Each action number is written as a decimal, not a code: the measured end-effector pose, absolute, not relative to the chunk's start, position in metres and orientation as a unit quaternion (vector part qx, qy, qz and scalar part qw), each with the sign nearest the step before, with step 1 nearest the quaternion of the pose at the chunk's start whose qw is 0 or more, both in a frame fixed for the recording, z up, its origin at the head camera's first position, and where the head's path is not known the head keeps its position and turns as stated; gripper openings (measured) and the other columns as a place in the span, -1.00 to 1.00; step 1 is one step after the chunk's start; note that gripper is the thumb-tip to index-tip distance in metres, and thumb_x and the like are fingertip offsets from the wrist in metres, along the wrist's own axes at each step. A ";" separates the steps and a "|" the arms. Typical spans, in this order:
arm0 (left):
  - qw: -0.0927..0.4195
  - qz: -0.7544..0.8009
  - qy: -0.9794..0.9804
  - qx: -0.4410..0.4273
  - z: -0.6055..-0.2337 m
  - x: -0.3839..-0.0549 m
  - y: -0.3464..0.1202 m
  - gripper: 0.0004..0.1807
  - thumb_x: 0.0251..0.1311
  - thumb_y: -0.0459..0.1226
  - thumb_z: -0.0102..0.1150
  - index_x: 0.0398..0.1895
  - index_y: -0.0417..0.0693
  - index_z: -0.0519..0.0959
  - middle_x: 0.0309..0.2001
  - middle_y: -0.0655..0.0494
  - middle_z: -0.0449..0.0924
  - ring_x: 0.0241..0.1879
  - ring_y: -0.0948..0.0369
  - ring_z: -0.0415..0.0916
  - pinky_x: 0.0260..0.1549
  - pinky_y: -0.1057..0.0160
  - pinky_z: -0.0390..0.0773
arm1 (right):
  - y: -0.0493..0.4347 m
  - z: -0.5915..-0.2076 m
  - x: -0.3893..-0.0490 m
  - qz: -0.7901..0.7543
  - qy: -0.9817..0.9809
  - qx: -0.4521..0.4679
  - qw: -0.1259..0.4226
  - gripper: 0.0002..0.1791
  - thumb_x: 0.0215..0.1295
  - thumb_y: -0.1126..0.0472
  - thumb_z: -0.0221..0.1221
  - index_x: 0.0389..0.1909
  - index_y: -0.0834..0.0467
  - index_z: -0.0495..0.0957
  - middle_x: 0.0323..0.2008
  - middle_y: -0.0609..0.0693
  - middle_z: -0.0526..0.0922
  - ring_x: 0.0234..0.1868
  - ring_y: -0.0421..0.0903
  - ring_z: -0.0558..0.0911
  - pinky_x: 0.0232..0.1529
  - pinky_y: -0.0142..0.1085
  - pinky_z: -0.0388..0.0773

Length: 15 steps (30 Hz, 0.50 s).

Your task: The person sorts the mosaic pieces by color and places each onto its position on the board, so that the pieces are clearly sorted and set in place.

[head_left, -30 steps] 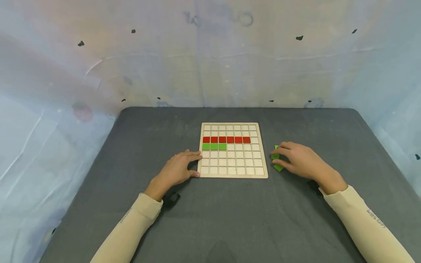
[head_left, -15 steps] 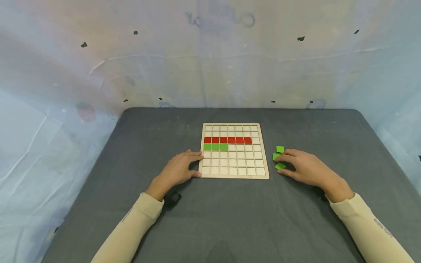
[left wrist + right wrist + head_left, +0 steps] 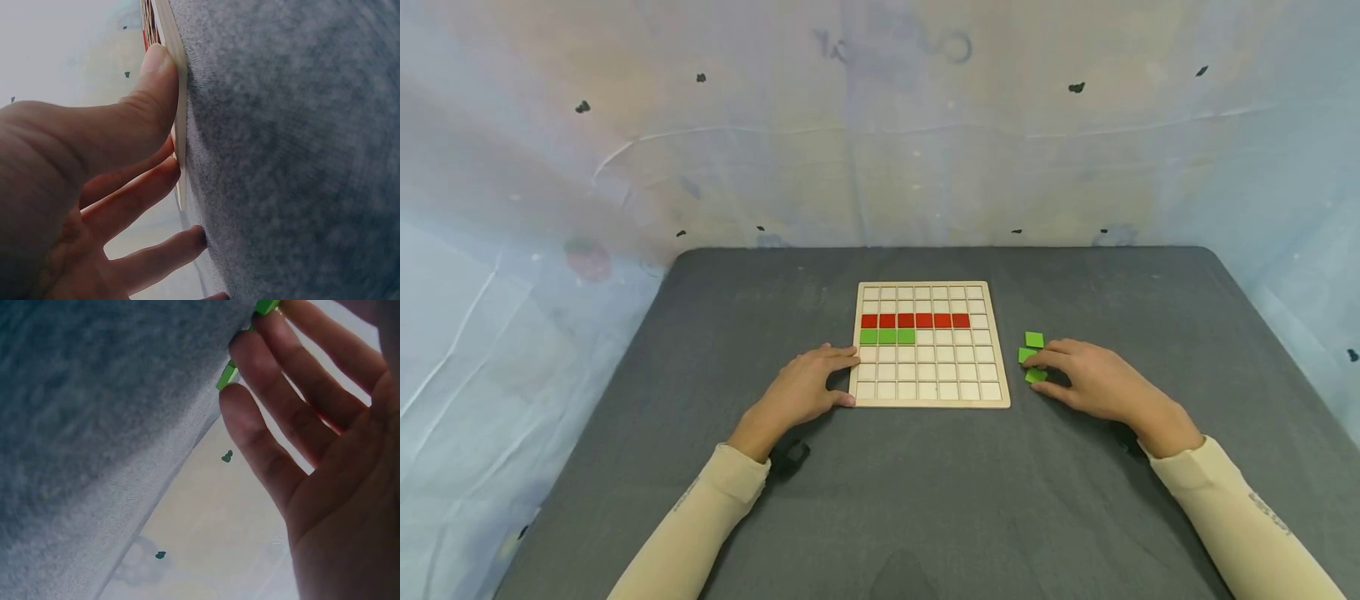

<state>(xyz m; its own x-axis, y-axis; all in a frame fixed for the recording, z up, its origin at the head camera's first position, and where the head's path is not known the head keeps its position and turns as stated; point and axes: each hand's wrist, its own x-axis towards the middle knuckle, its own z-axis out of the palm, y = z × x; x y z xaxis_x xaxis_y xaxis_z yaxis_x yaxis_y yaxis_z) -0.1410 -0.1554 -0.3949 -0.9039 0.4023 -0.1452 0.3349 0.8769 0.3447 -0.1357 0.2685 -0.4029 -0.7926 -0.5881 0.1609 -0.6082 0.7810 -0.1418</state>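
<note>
A square wooden grid board (image 3: 929, 402) lies on the table, with a row of red tiles (image 3: 924, 321) and three green tiles (image 3: 887, 337) in the row below. Along the board's left edge rests my left hand (image 3: 801, 385), thumb near the lower left corner, fingers higher up. The left wrist view shows the thumb (image 3: 156, 69) against the board's pale side (image 3: 182, 119). Beyond the right edge, three loose green tiles (image 3: 1034, 339) form an uneven column. My right hand (image 3: 1093, 379) lies over them, its fingers at the middle tile (image 3: 1026, 356) and thumb beside the lowest tile (image 3: 1036, 376).
A dark grey cloth (image 3: 955, 500) covers the table. Pale patterned curtain (image 3: 865, 125) hangs behind it and at both sides. Dark wrist cameras sit under the wrists, the left camera (image 3: 792, 457) being the plainer one.
My right hand first drew back to the right, uncovering the three loose green tiles. The lowest tile has since turned straighter. My left hand keeps its place on the board.
</note>
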 end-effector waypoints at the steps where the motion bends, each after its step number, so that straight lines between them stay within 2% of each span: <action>1: 0.107 0.158 0.963 0.191 -0.395 -0.141 -0.155 -0.22 0.05 -0.02 0.46 0.40 0.11 0.45 0.48 0.19 0.31 0.50 -0.08 0.18 0.35 -0.32 0.27 | 0.269 -0.403 -0.136 0.094 -0.942 0.318 0.056 -0.67 0.21 0.00 0.39 -0.01 -0.04 0.70 -0.21 -0.13 0.65 -0.30 -0.22 0.59 -0.30 -0.21 0.57; 9: 0.109 0.161 0.962 0.193 -0.394 -0.142 -0.155 -0.22 0.06 -0.02 0.46 0.40 0.11 0.45 0.48 0.19 0.31 0.50 -0.08 0.18 0.36 -0.34 0.25 | 0.270 -0.404 -0.136 0.090 -0.941 0.319 0.064 -0.68 0.22 0.04 0.38 -0.01 -0.02 0.70 -0.21 -0.12 0.64 -0.33 -0.23 0.56 -0.32 -0.22 0.56; 15: 0.110 0.159 0.962 0.191 -0.393 -0.141 -0.155 -0.22 0.06 -0.02 0.46 0.40 0.10 0.44 0.48 0.19 0.30 0.51 -0.09 0.17 0.35 -0.36 0.25 | 0.271 -0.402 -0.137 0.090 -0.941 0.322 0.057 -0.67 0.24 0.07 0.37 0.03 -0.02 0.69 -0.15 -0.08 0.66 -0.26 -0.19 0.60 -0.28 -0.18 0.59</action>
